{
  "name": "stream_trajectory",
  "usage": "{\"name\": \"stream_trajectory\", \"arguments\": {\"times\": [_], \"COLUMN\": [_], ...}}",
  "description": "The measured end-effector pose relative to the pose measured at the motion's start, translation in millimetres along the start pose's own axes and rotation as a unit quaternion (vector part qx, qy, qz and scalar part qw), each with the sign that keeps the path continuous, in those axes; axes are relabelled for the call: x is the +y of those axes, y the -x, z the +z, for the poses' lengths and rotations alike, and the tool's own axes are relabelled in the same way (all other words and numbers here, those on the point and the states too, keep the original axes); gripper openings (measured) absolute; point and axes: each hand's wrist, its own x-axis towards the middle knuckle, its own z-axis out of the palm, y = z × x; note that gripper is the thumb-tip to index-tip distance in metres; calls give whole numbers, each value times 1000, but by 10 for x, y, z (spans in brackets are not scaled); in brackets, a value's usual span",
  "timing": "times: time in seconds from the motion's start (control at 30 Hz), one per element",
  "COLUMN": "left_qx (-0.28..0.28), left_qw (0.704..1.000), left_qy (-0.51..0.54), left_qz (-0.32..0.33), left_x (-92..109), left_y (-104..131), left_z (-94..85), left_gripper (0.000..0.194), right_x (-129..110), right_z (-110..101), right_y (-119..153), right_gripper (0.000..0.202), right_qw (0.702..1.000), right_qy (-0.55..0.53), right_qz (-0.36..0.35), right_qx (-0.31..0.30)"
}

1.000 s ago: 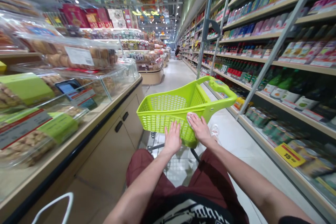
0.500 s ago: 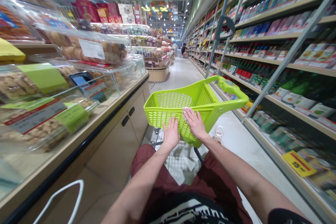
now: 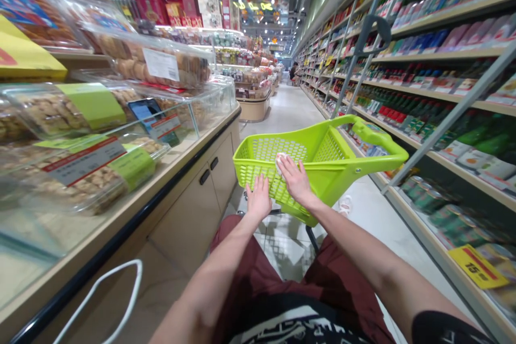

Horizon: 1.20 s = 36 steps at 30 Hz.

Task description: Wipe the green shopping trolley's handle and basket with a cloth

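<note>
A bright green shopping cart (image 3: 330,188) with perforated basket walls stands in front of me, its handle to the right. My right hand (image 3: 296,180) lies against the upper side wall and presses a crumpled white cloth or tissue (image 3: 281,161) on it, partly hidden under the fingers. Spread fingers of my left hand (image 3: 258,196) rest at the lower part of the same wall, to the left, and hold nothing.
At left is a counter (image 3: 189,193) with packed cookies behind glass and a phone (image 3: 151,115). Shelves of cans and bottles (image 3: 451,209) line the right side. A white loop (image 3: 135,285) shows at lower left. A person (image 3: 293,72) is far down the aisle.
The view has shifted, so cart and shelves appear further right. My right hand and the white cloth have moved left along the cart's wall, and my left hand has shifted slightly with the cart.
</note>
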Motion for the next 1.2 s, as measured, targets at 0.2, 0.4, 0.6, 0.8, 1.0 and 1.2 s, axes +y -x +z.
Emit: {"name": "stream_trajectory", "arguments": {"times": [0.2,0.4,0.6,0.8,1.0,1.2], "left_qx": [-4,-21,-16,-15,-21,-18], "left_qw": [1000,999,998,997,995,994], "left_qy": [-5,-7,-21,-15,-7,-13], "left_qz": [-9,-34,-62,-69,-99,-107], "left_x": [-194,-373,-522,-698,-857,-935], "left_y": [40,68,44,116,150,129], "left_z": [10,31,-32,55,122,38], "left_gripper": [70,69,69,68,68,69], "right_x": [-117,-333,-462,-536,-793,-908], "right_z": [503,492,394,776,762,840], "right_y": [333,190,-413,-92,-341,-904], "right_gripper": [47,47,50,47,48,45], "right_qw": [992,992,997,983,984,984], "right_qy": [1,-7,-3,21,-4,5], "right_qz": [-47,-74,-67,-96,-139,-166], "right_qx": [-114,-97,-45,-156,-109,-64]}}
